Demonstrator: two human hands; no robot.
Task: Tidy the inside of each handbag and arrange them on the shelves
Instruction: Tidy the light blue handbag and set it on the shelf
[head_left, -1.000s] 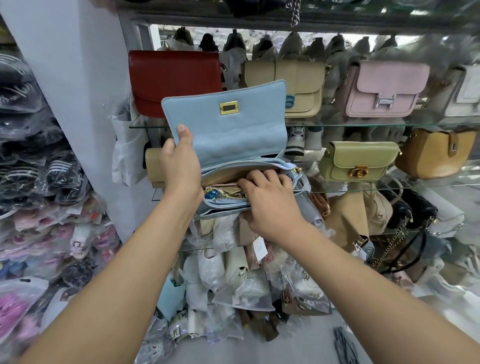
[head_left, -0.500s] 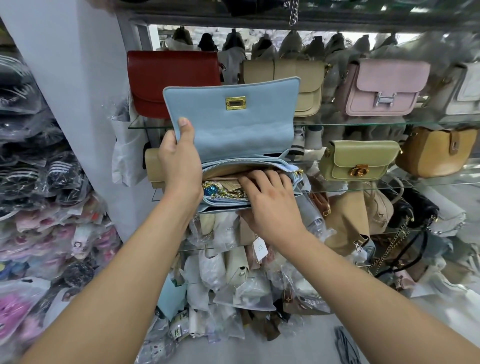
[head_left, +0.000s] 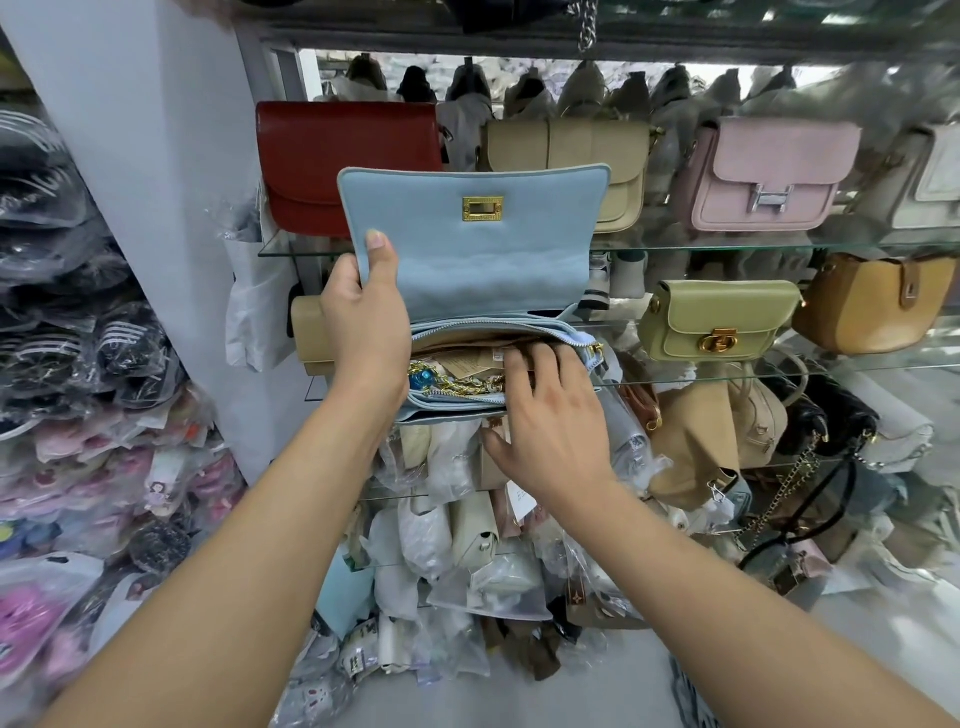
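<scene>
Before the glass shelves (head_left: 727, 248), the left hand (head_left: 363, 322) pinches the raised flap of the blue handbag (head_left: 483, 260), while the right hand (head_left: 550, 426) dips loosely spread fingers (head_left: 524, 364) into its open mouth.

A pale blue handbag (head_left: 483, 244) with gold clasp (head_left: 483, 209) fronts a red handbag (head_left: 337, 161), pink handbag (head_left: 769, 176), olive-green handbag (head_left: 717, 319) and tan handbag (head_left: 872, 301).
</scene>
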